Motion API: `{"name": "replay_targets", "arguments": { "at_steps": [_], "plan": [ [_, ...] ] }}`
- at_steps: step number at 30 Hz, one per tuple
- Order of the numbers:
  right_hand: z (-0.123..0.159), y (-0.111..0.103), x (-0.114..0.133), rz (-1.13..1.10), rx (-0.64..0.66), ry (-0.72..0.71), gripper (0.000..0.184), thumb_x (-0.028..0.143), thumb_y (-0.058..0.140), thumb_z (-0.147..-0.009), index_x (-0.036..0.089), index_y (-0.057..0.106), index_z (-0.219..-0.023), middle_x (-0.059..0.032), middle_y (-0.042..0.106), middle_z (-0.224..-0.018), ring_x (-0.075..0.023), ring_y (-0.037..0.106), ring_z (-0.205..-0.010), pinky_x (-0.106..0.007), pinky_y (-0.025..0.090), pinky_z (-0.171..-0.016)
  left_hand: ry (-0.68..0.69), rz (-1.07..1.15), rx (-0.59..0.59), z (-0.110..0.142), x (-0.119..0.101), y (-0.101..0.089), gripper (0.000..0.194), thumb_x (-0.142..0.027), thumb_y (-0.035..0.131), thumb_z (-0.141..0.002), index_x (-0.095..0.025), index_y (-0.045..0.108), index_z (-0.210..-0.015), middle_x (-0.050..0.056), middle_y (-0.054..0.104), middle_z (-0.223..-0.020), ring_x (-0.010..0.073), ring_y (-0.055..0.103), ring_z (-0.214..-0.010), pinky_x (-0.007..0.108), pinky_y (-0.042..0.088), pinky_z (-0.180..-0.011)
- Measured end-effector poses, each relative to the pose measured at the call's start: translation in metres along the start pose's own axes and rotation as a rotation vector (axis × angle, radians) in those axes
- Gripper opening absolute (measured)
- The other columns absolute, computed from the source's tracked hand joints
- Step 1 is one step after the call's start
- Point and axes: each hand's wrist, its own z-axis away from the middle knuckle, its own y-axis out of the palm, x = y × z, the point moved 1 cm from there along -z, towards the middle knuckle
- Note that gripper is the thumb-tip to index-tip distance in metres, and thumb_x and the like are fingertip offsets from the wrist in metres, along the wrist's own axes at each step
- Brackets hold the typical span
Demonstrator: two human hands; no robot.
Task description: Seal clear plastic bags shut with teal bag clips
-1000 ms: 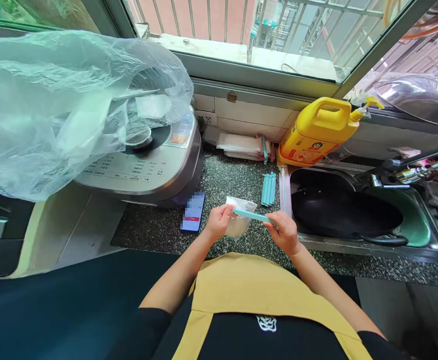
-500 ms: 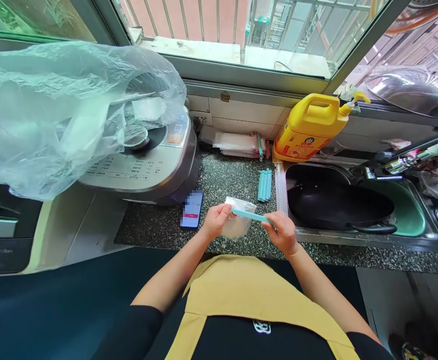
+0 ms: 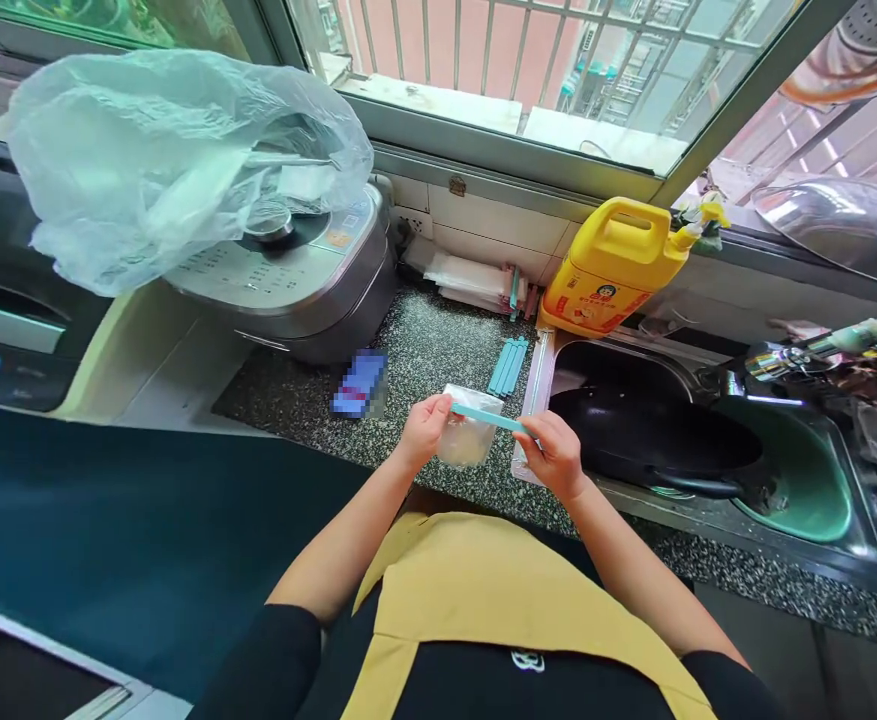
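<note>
A light-blue bag sealing clip (image 3: 487, 417) lies across the upper part of a small clear plastic bag (image 3: 465, 443) with pale contents. My left hand (image 3: 424, 432) pinches the clip's left end together with the bag's top corner. At the other end, my right hand (image 3: 553, 452) grips the clip between thumb and fingers. The bag hangs just above the speckled counter (image 3: 423, 345). Several more blue sealing clips (image 3: 508, 367) lie side by side on the counter beyond my hands.
A rice cooker (image 3: 295, 290) under a big plastic bag (image 3: 160, 170) stands left, a phone (image 3: 360, 384) before it. Folded plastic bags (image 3: 475, 278) rest by the wall. A yellow jug (image 3: 607, 265) stands beside the sink, which holds a black wok (image 3: 648, 425).
My view has tilted and turned slightly, shifting the scene. Both hands keep their hold on the clip, which stays across the bag.
</note>
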Motion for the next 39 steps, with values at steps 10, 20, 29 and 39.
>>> {"name": "replay_targets", "arguments": {
  "at_steps": [10, 20, 29, 39],
  "plan": [
    [-0.010, 0.019, -0.004, 0.013, -0.005, -0.024, 0.013, 0.025, 0.052, -0.089, 0.019, 0.064, -0.091, -0.0063, 0.066, -0.074, -0.0163, 0.061, -0.066, -0.029, 0.050, -0.059, 0.008, 0.028, 0.005, -0.005, -0.011, -0.015, 0.047, -0.061, 0.062, -0.067, -0.014, 0.060, -0.061, 0.002, 0.060, -0.058, 0.0127, 0.053, -0.056, 0.026, 0.043, -0.059],
    [-0.027, 0.063, 0.008, 0.055, -0.077, -0.063, 0.011, 0.021, 0.056, -0.087, 0.020, 0.062, -0.096, -0.0061, 0.067, -0.075, -0.0165, 0.061, -0.066, -0.029, 0.051, -0.058, -0.024, 0.100, 0.035, -0.029, -0.010, -0.059, 0.045, -0.058, 0.066, -0.067, -0.014, 0.061, -0.060, 0.001, 0.059, -0.057, 0.0115, 0.050, -0.056, 0.025, 0.041, -0.058],
    [-0.036, 0.076, 0.009, 0.060, -0.074, -0.039, 0.012, 0.021, 0.055, -0.087, 0.021, 0.061, -0.097, -0.0056, 0.068, -0.077, -0.0172, 0.063, -0.067, -0.030, 0.052, -0.059, -0.089, 0.149, 0.043, -0.045, -0.012, -0.070, 0.041, -0.054, 0.069, -0.065, -0.014, 0.061, -0.057, 0.000, 0.060, -0.055, 0.0117, 0.050, -0.054, 0.025, 0.040, -0.058],
    [-0.040, 0.084, 0.005, -0.012, -0.066, 0.071, 0.015, 0.032, 0.044, -0.093, 0.022, 0.056, -0.090, -0.0039, 0.065, -0.072, -0.0158, 0.062, -0.063, -0.029, 0.051, -0.057, -0.091, 0.081, 0.025, -0.062, -0.005, -0.076, 0.037, -0.049, 0.066, -0.069, -0.014, 0.063, -0.060, 0.002, 0.062, -0.057, 0.0131, 0.052, -0.057, 0.025, 0.040, -0.060]
  ]
}}
